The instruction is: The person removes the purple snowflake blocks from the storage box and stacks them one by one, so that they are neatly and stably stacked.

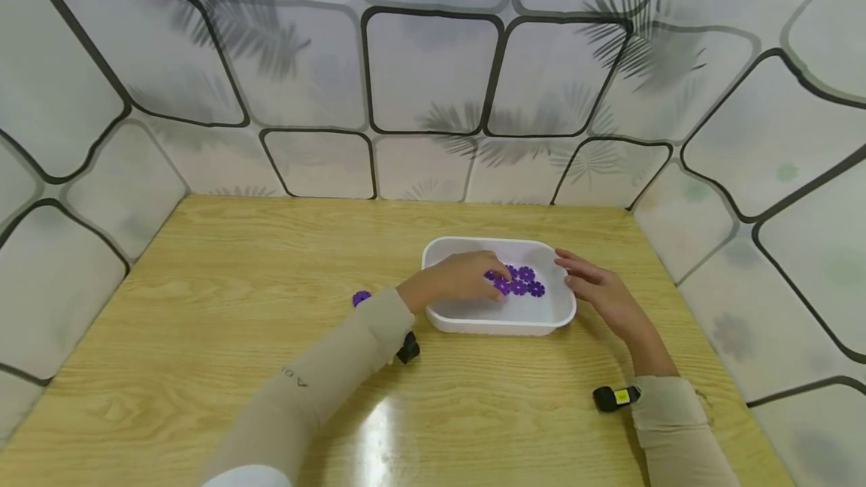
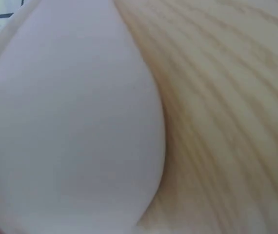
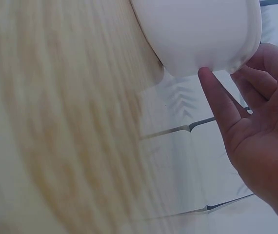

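On the wood table (image 1: 203, 284), at left: one purple piece (image 1: 361, 297), partly behind the left sleeve (image 1: 325, 378). Next, a white tub (image 1: 501, 326), with the left hand (image 1: 467, 276) inside, fingers bent over small purple flowers (image 1: 519, 287); can't tell if pinching one. At the right end, the right hand (image 1: 607, 297), fingers apart, touching the tub. Looks like picking up or dropping a flower. Probably calls next for a gentle touch.
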A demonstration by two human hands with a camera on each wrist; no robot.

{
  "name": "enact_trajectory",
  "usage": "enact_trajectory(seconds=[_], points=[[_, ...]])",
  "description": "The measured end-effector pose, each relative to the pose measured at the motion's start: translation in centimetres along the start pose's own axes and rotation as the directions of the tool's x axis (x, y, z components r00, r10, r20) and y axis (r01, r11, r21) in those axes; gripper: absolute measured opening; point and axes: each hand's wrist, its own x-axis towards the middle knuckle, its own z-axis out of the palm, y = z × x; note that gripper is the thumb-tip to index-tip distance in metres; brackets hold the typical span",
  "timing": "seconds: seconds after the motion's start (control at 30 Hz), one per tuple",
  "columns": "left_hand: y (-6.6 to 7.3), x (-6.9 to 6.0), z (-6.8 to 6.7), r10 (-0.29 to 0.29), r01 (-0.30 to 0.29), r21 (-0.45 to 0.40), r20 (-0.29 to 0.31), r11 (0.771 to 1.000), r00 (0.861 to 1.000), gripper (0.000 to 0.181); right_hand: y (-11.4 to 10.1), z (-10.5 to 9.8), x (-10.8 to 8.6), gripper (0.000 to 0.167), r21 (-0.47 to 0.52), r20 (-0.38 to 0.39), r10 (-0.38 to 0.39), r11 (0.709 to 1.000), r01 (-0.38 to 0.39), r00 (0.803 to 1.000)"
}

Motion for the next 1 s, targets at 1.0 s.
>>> enact_trajectory(seconds=[1.0], points=[[-5.7, -14.1, -5.2, -0.205, 0.179, -0.122, -0.257, 0.976, 0.945, 0.042, 0.3, 0.1, 0.2, 0.049, 0.03, -0.016, 0.008, 1.0, -0.008, 1.0]])
